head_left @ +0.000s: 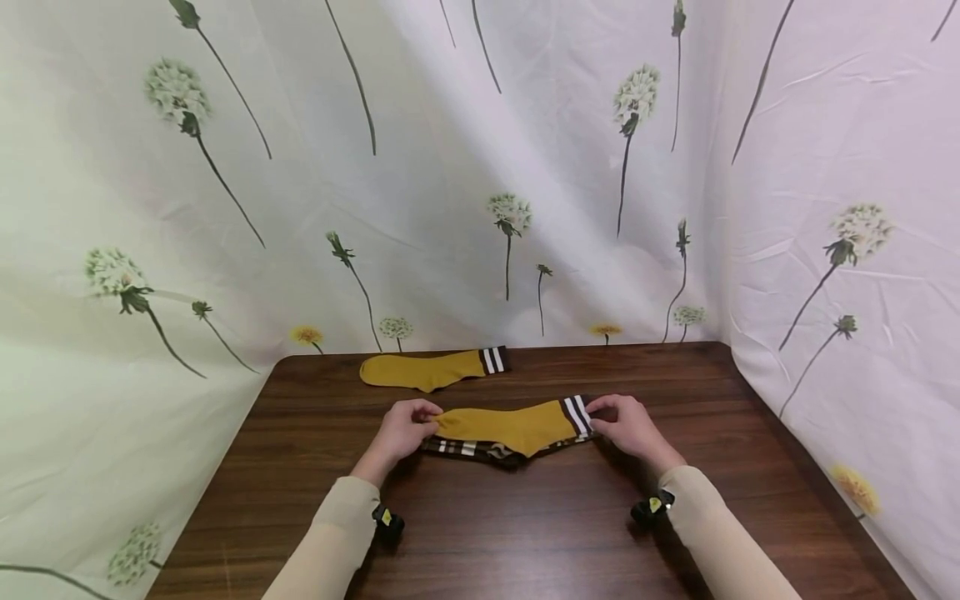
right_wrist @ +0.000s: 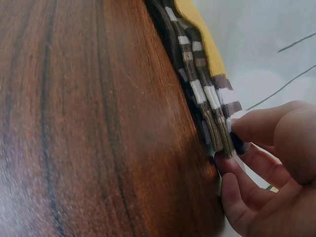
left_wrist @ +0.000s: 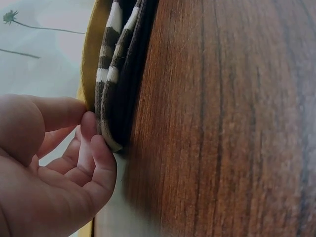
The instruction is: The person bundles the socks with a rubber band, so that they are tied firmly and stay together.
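A mustard-yellow sock [head_left: 517,427] with a dark cuff and white stripes lies on a stack of brown-and-white patterned socks [head_left: 467,449] on the table. My left hand [head_left: 403,429] pinches the yellow sock at its toe end. At the cuff end, my right hand [head_left: 632,429] pinches it between thumb and fingers. In the left wrist view, the fingertips also touch the ends of the patterned socks [left_wrist: 103,64] below. The right wrist view has the layered patterned socks [right_wrist: 200,94] lying under the yellow sock [right_wrist: 202,29], with fingers against their ends.
A second mustard-yellow sock [head_left: 423,372] with a striped cuff lies flat near the table's back edge, toe to the left. The dark wooden table [head_left: 495,533] meets a white cloth backdrop [head_left: 442,208] with printed dandelions at the back and sides.
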The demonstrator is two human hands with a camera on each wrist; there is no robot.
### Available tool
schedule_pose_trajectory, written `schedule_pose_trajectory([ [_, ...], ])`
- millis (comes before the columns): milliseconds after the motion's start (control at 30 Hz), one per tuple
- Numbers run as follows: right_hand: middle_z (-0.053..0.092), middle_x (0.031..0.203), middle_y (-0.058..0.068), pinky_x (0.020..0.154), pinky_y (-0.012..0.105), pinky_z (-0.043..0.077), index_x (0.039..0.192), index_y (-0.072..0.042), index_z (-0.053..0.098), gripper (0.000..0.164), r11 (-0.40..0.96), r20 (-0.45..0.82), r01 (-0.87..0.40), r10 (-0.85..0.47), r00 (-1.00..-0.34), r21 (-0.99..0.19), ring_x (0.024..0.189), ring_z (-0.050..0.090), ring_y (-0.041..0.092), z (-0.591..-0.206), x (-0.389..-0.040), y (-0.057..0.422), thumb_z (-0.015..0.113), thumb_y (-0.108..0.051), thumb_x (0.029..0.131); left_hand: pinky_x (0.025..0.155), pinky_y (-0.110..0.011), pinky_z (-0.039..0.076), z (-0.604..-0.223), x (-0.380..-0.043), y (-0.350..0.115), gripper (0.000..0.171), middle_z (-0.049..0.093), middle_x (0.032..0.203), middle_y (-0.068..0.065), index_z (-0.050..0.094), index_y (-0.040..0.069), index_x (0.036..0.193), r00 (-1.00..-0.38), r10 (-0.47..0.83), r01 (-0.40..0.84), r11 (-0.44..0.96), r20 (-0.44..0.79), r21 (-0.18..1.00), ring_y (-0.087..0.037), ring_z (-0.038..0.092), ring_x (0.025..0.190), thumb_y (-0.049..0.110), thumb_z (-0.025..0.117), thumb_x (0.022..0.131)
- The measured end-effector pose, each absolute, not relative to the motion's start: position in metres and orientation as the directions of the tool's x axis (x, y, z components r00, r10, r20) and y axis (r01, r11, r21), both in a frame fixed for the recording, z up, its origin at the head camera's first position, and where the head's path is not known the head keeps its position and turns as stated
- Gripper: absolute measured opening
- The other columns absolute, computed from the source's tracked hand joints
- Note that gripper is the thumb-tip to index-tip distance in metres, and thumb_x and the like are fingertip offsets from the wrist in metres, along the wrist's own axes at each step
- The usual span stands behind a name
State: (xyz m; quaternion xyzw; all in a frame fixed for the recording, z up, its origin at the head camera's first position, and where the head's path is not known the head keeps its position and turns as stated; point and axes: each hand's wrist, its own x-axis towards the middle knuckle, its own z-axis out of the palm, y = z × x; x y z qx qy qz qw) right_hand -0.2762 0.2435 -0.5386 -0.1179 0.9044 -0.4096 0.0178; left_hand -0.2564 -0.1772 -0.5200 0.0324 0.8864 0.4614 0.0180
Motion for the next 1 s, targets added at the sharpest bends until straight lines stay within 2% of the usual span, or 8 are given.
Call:
schedule_pose_trajectory([
  [167,0.072,0.108,0.012,0.061,0.031,0.053,0.110,-0.007,0.078,0.016,0.646,0.070,-0.223,-0.254,-0.965,-0.730,0.069,0.062,0.014,-0.536,-0.279,0.243,0.077,-0.006,0.094,0.084,-0.038,0.052,-0.520,-0.258,-0.179,0.016,0.072,0.097,-0.006,0.077,0.003,0.108,-0.997,0.072,0.039,0.577,-0.003,0.816,-0.022,0.064,0.094,-0.002,0.074,0.093],
  [333,0.074,0.114,0.012,0.071,0.033,0.053,0.109,-0.010,0.079,0.014,0.671,0.087,-0.271,-0.294,-0.952,-0.691,0.079,0.062,0.016,-0.530,-0.284,0.245,0.077,-0.010,0.095,0.084,-0.038,0.053,-0.519,-0.259,-0.181,0.018,0.072,0.100,-0.006,0.077,0.005,0.111,-0.996,0.089,0.043,0.569,-0.010,0.821,-0.022,0.064,0.096,0.000,0.075,0.094],
  [633,0.069,0.118,0.016,0.091,0.051,0.057,0.113,-0.007,0.076,0.016,0.676,0.132,-0.289,-0.275,-0.952,-0.678,0.105,0.072,0.032,-0.516,-0.294,0.240,0.073,-0.012,0.098,0.077,-0.033,0.053,-0.519,-0.265,-0.194,0.019,0.072,0.103,-0.009,0.076,0.002,0.115,-0.995,0.100,0.059,0.520,0.008,0.852,-0.024,0.063,0.098,0.002,0.073,0.096],
  [867,0.074,0.115,0.011,0.089,0.050,0.057,0.117,-0.007,0.075,0.019,0.659,0.153,-0.312,-0.290,-0.945,-0.684,0.104,0.070,0.029,-0.506,-0.308,0.223,0.072,-0.013,0.099,0.075,-0.034,0.056,-0.518,-0.272,-0.212,0.021,0.071,0.112,-0.015,0.074,0.001,0.120,-0.998,0.066,0.027,0.528,-0.009,0.849,-0.029,0.064,0.103,0.002,0.069,0.099],
  [1000,0.074,0.115,0.012,0.086,0.048,0.058,0.118,-0.005,0.074,0.019,0.638,0.146,-0.325,-0.318,-0.937,-0.698,0.104,0.070,0.030,-0.503,-0.315,0.209,0.071,-0.011,0.100,0.089,-0.045,0.056,-0.518,-0.276,-0.223,0.023,0.071,0.118,-0.017,0.073,0.002,0.122,-0.999,0.028,0.001,0.568,-0.017,0.823,-0.035,0.062,0.115,0.005,0.069,0.100],
])
